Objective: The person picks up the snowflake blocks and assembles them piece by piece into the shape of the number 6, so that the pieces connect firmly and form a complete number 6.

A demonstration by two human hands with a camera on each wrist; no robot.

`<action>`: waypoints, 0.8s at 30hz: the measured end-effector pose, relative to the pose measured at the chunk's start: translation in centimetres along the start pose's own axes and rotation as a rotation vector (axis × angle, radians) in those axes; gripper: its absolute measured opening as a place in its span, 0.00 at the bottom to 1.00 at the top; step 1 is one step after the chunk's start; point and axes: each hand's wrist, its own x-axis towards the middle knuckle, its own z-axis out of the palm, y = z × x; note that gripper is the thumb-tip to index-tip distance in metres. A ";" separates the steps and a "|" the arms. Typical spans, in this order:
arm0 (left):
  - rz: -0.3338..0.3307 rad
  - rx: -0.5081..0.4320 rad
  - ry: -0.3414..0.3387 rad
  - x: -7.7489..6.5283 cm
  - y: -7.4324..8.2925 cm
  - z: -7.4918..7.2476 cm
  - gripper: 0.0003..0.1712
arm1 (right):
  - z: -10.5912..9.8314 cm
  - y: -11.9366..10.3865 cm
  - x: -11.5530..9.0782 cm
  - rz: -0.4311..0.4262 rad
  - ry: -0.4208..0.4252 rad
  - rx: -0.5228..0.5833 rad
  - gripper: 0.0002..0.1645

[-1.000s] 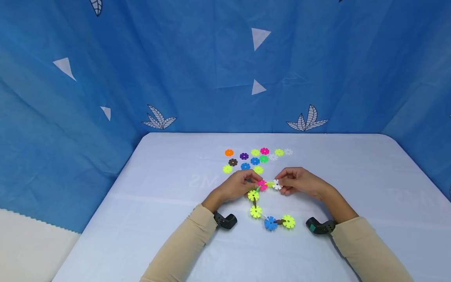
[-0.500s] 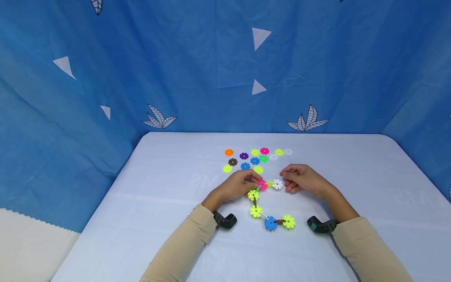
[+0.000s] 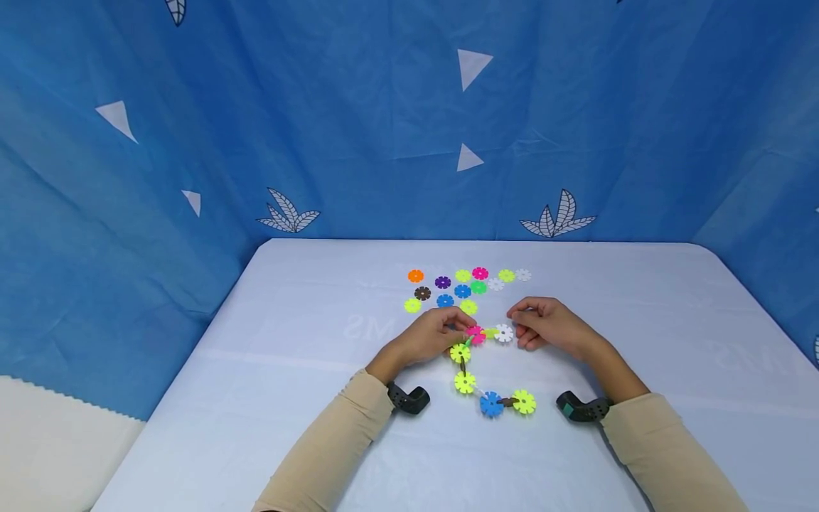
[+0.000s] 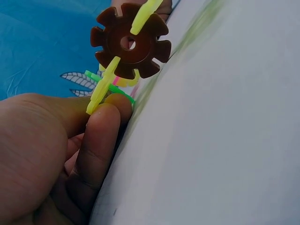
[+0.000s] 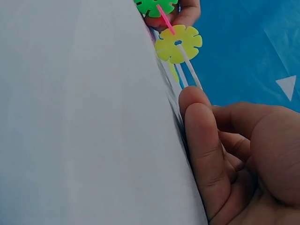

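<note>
A curved chain of slotted snowflake discs lies on the table in the head view. It runs from a yellow disc [image 3: 525,402] past a blue disc [image 3: 491,404], then up the left side to a pink disc [image 3: 476,335] and ends at a white disc [image 3: 504,333]. My left hand [image 3: 431,334] pinches the chain beside the pink disc. In the left wrist view a brown disc [image 4: 103,40] stands edge-joined to yellow ones just beyond the fingers. Slightly right of the white disc is my right hand [image 3: 550,327], fingers loosely curled around nothing.
Several loose discs lie behind the chain, among them an orange one [image 3: 416,276], a purple one [image 3: 443,282] and a green one [image 3: 478,287]. A white cloth covers the table [image 3: 288,320], with a blue curtain [image 3: 384,142] behind it.
My right hand has let go of the white disc and drawn back a little to the right and away. The left hand and the chain have stayed in place.
</note>
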 end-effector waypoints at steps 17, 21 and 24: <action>0.020 0.080 0.002 -0.4 0.2 -0.3 0.08 | 0.5 -0.4 -0.1 -0.008 0.014 -0.039 0.20; 0.039 0.102 0.001 -0.9 0.3 -0.6 0.08 | 0.4 -0.3 0.1 0.009 0.013 -0.035 0.20; 0.037 0.087 -0.002 -1.3 0.4 -0.5 0.08 | 0.3 -0.4 0.1 0.025 0.001 -0.028 0.20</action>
